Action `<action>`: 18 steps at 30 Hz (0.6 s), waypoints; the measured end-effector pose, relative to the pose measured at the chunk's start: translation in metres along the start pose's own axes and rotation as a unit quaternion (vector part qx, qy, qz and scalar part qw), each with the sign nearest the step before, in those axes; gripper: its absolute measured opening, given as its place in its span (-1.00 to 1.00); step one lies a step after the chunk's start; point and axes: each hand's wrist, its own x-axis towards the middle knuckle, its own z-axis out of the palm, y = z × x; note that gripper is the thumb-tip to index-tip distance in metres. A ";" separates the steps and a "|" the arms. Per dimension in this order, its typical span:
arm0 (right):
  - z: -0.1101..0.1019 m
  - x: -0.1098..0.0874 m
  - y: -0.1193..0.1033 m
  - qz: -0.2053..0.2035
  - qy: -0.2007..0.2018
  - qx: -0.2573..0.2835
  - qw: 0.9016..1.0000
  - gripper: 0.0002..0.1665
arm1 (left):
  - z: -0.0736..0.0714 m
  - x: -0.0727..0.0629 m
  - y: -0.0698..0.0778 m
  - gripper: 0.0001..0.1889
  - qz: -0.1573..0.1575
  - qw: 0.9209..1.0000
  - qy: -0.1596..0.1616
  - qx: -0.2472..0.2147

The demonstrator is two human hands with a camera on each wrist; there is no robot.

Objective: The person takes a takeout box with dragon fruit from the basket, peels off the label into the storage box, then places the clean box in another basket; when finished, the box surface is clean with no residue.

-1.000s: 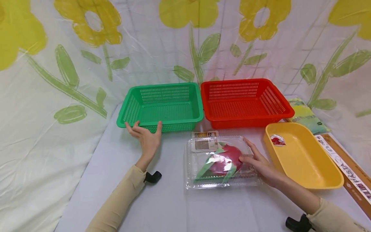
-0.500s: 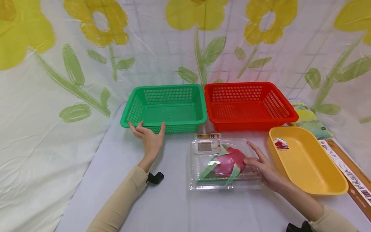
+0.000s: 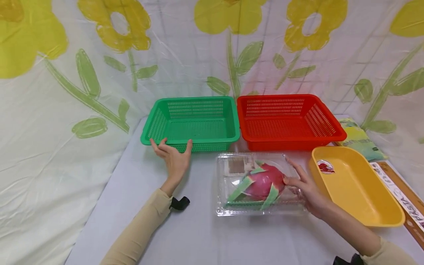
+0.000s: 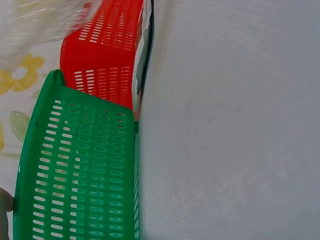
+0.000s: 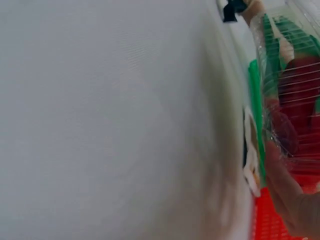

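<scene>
My right hand (image 3: 310, 195) holds a clear plastic clamshell box (image 3: 222, 198) by its right side, thumb on the lid. Inside the box lies a pink dragon fruit (image 3: 263, 182) with green leaf tips. The right wrist view shows the ribbed box (image 5: 300, 87) raised off the table. My left hand (image 3: 175, 162) touches the front rim of a green basket (image 3: 197, 127) with spread fingers and an upright thumb. In the left wrist view only a bit of that hand shows beside the green basket (image 4: 85, 160). Through the lid a small printed packet (image 3: 236, 165) is visible.
A red basket (image 3: 276, 127) stands against the green one's right side. To the right are a yellow tray (image 3: 361, 187), a yellow-green packet (image 3: 361, 138) and a long brown pasta box (image 3: 402, 191). A flowered white curtain (image 3: 185, 66) hangs behind.
The clamshell box has shifted slightly away from me with the right hand and now covers the printed packet's far edge. My left hand stays at the green basket. The head view turns slightly left.
</scene>
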 end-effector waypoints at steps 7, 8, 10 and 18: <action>0.002 0.009 -0.020 -0.029 -0.008 0.019 0.999 -0.13 | 0.000 0.001 0.000 -0.24 0.002 1.000 0.004 0.006; 0.003 0.011 -0.022 -0.029 -0.008 0.020 0.999 -0.14 | 0.000 0.001 0.000 -0.24 0.001 1.000 0.004 0.008; 0.004 0.013 -0.027 -0.027 -0.009 0.027 0.999 -0.15 | 0.000 0.002 -0.001 -0.23 0.002 1.000 0.006 0.013; 0.006 0.025 -0.049 -0.038 -0.018 0.066 0.997 -0.22 | -0.001 0.001 0.000 -0.19 -0.002 1.000 0.003 0.027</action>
